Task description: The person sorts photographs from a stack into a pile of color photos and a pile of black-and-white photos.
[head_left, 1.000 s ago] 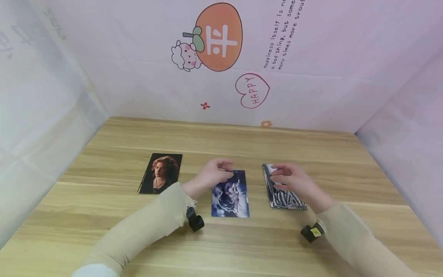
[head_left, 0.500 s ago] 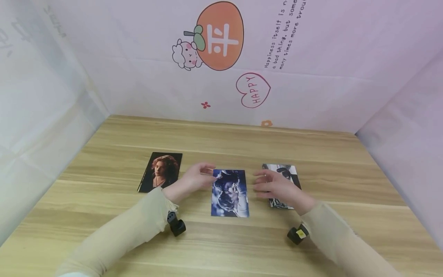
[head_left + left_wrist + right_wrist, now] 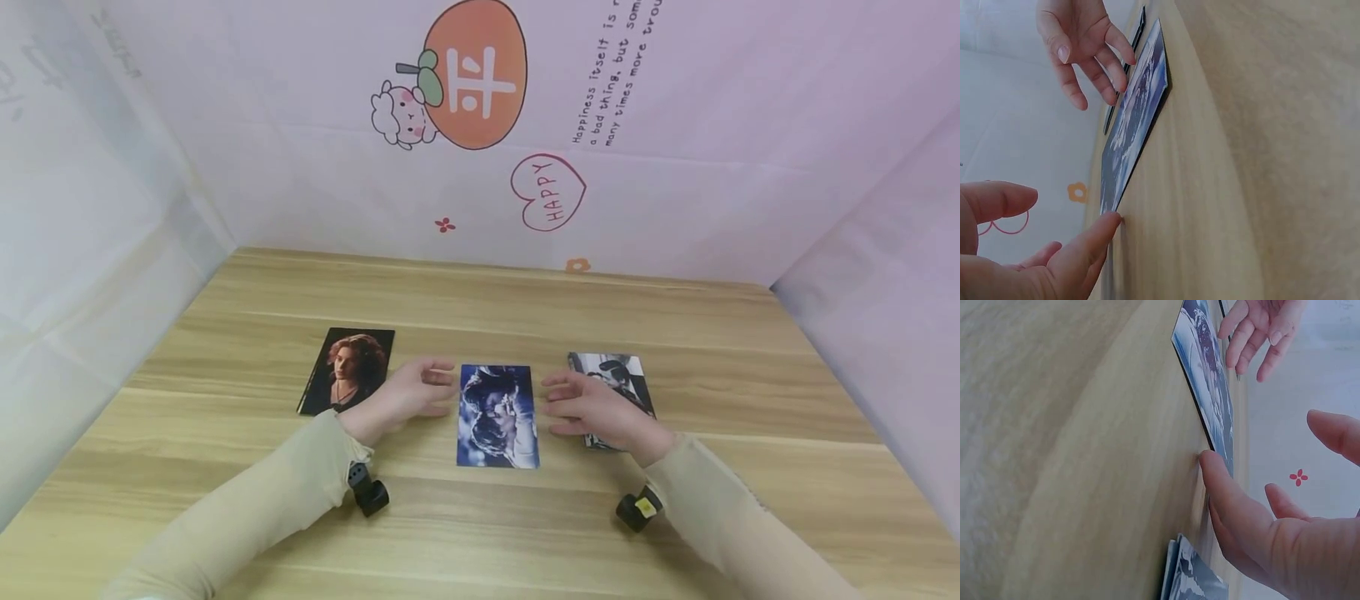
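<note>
A blue-toned photo card (image 3: 498, 417) lies flat in the middle of the table, and in the left wrist view this photo card (image 3: 1138, 106) shows a thick dark edge, perhaps a stack. Just left of it is my left hand (image 3: 411, 392), fingers loosely bent and holding nothing. My right hand (image 3: 596, 410) is just right of it, likewise holding nothing, and partly covers a black-and-white photo card (image 3: 626, 375). In the right wrist view, my right hand's fingertips (image 3: 1213, 464) are very near the middle card's edge; I cannot tell whether they touch.
A dark portrait photo card (image 3: 348, 367) lies at the left, partly behind my left hand. The wooden table (image 3: 495, 533) meets a white printed cloth wall (image 3: 300, 183) at the back, and cloth walls stand at both sides.
My left hand has moved left off the blue-toned photo card to its left side. My right hand has come left from over the black-and-white photo card. The cards stay in place.
</note>
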{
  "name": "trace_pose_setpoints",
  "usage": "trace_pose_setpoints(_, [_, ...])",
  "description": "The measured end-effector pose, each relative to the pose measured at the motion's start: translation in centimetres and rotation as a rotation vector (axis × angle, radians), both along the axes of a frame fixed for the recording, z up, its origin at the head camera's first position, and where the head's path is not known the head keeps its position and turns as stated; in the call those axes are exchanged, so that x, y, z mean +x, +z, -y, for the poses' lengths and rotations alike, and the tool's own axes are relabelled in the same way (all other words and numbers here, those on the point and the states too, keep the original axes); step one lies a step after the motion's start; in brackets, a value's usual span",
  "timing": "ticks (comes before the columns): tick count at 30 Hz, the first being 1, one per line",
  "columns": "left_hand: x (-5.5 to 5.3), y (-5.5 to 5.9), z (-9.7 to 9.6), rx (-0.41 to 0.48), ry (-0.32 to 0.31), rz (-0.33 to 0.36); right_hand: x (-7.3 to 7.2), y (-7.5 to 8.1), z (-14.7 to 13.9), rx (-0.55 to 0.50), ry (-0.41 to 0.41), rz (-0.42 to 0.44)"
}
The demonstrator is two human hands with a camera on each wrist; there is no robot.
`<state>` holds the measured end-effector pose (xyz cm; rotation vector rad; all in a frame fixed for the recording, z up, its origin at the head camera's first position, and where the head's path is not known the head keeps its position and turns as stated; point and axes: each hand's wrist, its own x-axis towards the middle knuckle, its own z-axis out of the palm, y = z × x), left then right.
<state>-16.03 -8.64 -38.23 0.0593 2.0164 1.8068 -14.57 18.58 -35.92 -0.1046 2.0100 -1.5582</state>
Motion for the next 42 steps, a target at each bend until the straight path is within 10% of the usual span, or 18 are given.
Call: trace_pose_setpoints(42, [0.9,0.1,-1.2,0.045,-0.031,-0.011,0.1,-0.9,0.8,-0.091,-0.029,0.026])
